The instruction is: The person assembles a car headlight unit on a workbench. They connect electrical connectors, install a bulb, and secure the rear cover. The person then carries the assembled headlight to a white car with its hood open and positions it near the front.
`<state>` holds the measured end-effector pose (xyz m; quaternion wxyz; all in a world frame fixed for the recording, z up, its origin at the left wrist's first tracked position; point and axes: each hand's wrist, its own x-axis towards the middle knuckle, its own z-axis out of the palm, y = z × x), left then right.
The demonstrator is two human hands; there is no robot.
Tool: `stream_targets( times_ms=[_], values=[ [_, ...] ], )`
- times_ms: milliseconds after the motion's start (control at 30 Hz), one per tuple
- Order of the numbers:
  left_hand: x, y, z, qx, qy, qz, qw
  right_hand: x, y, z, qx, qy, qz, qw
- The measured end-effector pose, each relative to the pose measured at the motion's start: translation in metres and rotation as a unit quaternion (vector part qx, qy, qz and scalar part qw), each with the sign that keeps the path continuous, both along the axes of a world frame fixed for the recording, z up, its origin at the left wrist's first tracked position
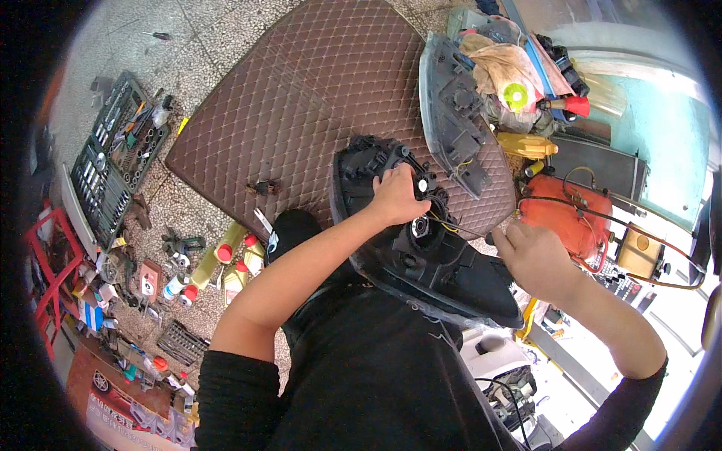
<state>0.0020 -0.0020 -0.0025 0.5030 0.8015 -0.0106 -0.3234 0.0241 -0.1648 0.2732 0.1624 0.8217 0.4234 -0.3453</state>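
Headlamp housing (429, 263) on lap, second housing (455, 113) on mat (301, 98) beyond, socket tray (113, 161) far left

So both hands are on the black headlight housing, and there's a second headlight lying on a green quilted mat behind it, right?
Not quite: the quilted mat is brown, not green. The head view shows the left hand and right hand on the black headlight housing, with the second headlight lying on the mat behind it.

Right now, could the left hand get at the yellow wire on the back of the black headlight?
Probably yes: the left hand rests on the black headlight, with the yellow wire just beside it, uncovered.
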Motion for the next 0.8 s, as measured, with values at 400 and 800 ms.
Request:
stream_targets(
  times_ms=[400, 800],
  values=[
    [-0.003, -0.007, 0.000, 0.025, -0.009, -0.005, 1.000, 0.010, 0.019, -0.003, -0.022, -0.008, -0.199, 0.980],
    [-0.005, -0.007, 0.001, 0.017, -0.002, -0.008, 1.000, 0.022, 0.005, -0.012, -0.084, 0.104, -0.595, 0.792]
  ],
)
